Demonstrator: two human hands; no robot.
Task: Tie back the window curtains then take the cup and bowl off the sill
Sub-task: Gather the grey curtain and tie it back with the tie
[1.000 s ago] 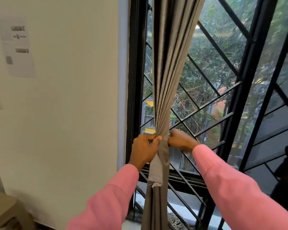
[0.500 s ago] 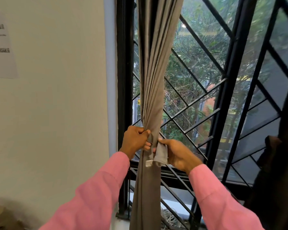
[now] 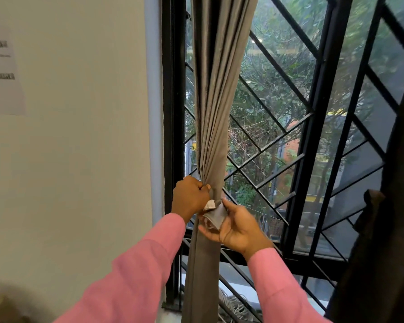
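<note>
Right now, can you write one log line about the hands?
step: tying back curtain | left hand: grips gathered curtain | right hand: pinches tie-back strip

Smooth grey cloth curtain [image 3: 216,117] with slight sheen; black matt metal window grille [image 3: 278,150]; paper sheet [image 3: 4,73] on matt wall [image 3: 79,136].

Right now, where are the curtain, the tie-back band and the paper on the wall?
grey curtain [image 3: 216,113], head view, gathered folds.
tie-back band [image 3: 216,216], head view, loose end.
paper sheet [image 3: 5,97], head view, blank lower part.
</note>
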